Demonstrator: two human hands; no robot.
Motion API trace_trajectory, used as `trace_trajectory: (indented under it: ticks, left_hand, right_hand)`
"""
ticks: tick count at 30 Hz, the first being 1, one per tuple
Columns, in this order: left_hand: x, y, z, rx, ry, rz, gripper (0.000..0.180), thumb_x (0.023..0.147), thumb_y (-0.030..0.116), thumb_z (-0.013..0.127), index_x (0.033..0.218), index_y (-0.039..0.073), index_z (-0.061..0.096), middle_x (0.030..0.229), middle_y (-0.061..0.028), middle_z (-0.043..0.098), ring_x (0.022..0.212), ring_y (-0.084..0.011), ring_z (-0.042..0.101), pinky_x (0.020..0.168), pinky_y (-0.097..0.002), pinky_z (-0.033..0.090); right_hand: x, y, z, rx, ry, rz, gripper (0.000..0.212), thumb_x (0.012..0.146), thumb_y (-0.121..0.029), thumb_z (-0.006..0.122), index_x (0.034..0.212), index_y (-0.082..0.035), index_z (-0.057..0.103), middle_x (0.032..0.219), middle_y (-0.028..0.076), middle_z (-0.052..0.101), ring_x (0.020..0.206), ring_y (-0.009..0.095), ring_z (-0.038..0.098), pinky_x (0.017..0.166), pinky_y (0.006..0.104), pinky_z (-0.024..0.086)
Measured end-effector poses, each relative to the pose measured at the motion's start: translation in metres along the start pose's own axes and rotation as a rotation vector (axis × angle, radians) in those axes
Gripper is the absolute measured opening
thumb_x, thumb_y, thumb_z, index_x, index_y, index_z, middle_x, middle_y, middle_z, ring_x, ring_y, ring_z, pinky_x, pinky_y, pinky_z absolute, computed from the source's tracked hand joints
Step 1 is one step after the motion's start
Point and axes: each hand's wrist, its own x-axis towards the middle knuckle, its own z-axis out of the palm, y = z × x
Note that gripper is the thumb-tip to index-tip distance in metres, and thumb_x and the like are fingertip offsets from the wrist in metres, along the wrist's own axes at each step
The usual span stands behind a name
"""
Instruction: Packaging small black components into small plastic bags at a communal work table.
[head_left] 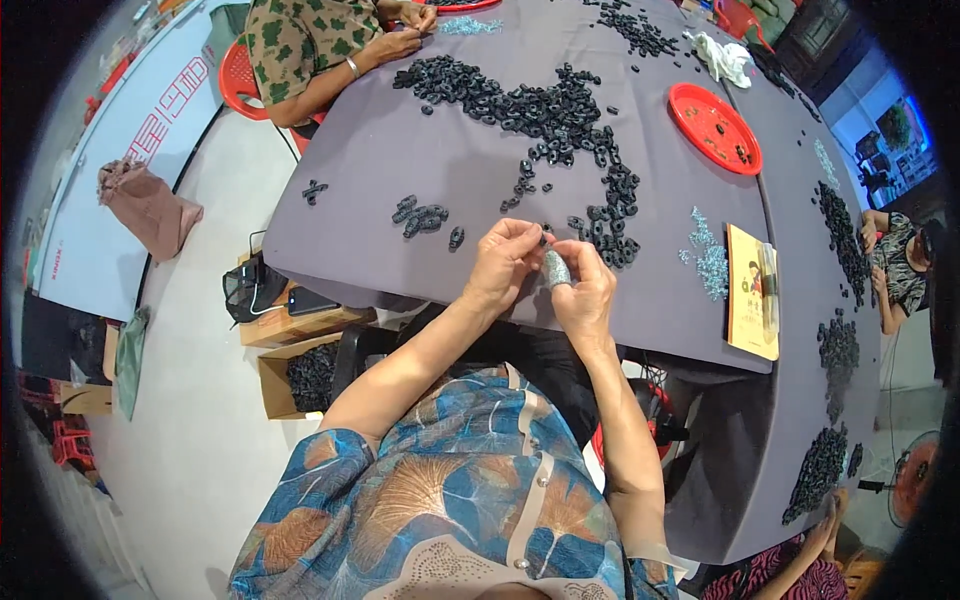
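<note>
Over the near edge of the grey-covered table (350, 215), my left hand (503, 264) and my right hand (586, 292) meet fingertip to fingertip. Both are closed in a pinch on a small black part (546, 237), mostly hidden by the fingers. One finger of my right hand wears a grey wrap (556, 267). Just beyond my hands spreads a large pile of small black oblong parts (545, 112), with a branch (615, 205) running down beside my right hand. Left of my left hand lies a small group of the black parts (420, 216).
Right of my hands are a scatter of small silvery pieces (706, 255), a yellow booklet (748, 290) and a red round tray (714, 128). A co-worker's hands (400, 38) are at the far left. Below the table's left corner stands a cardboard box (280, 385) of black parts.
</note>
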Motion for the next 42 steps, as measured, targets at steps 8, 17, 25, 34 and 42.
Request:
trace_trajectory:
  ticks: [8,17,25,34,42]
  left_hand:
    - [0.002,-0.003,-0.003,-0.005,-0.023,0.039,0.017,0.084,0.012,0.066,0.086,0.004,0.051,0.076,-0.0083,0.063,0.061,-0.0103,0.055,0.057,-0.0224,0.044]
    - [0.004,-0.005,-0.007,0.036,-0.071,0.097,0.015,0.081,0.010,0.069,0.087,0.003,0.057,0.075,-0.0058,0.063,0.059,-0.0100,0.055,0.055,-0.0222,0.044]
    - [0.003,-0.007,-0.008,0.131,-0.075,0.086,0.013,0.082,0.012,0.068,0.091,0.003,0.064,0.074,-0.0004,0.062,0.060,-0.0069,0.053,0.055,-0.0200,0.043]
    - [-0.002,-0.003,-0.015,0.174,-0.139,0.060,0.012,0.084,0.014,0.067,0.089,0.004,0.063,0.074,-0.0001,0.062,0.061,-0.0063,0.053,0.055,-0.0202,0.043]
    - [-0.004,0.005,-0.025,0.026,-0.225,-0.042,0.009,0.087,0.014,0.062,0.092,0.006,0.061,0.079,-0.0019,0.061,0.066,-0.0095,0.055,0.059,-0.0240,0.044]
  right_hand:
    - [0.001,-0.003,0.000,0.026,-0.007,-0.025,0.023,0.070,0.011,0.059,0.090,0.001,0.057,0.079,0.014,0.062,0.068,0.024,0.063,0.060,0.0310,0.051]
    - [0.001,0.004,0.000,0.025,0.009,0.025,0.020,0.071,0.008,0.060,0.089,0.000,0.059,0.077,0.012,0.062,0.067,0.024,0.063,0.059,0.0319,0.051]
    - [0.000,0.005,0.000,-0.021,-0.018,0.040,0.017,0.072,0.007,0.061,0.087,0.000,0.058,0.077,0.013,0.063,0.066,0.024,0.063,0.059,0.0326,0.050]
    - [0.004,0.005,-0.006,0.009,-0.104,0.166,0.014,0.074,0.000,0.066,0.084,-0.001,0.056,0.069,0.011,0.063,0.060,0.021,0.062,0.055,0.0319,0.049]
    - [0.006,-0.005,-0.010,-0.052,-0.173,0.180,0.011,0.077,-0.007,0.067,0.079,-0.004,0.057,0.060,0.007,0.060,0.052,0.013,0.056,0.050,0.0297,0.045]
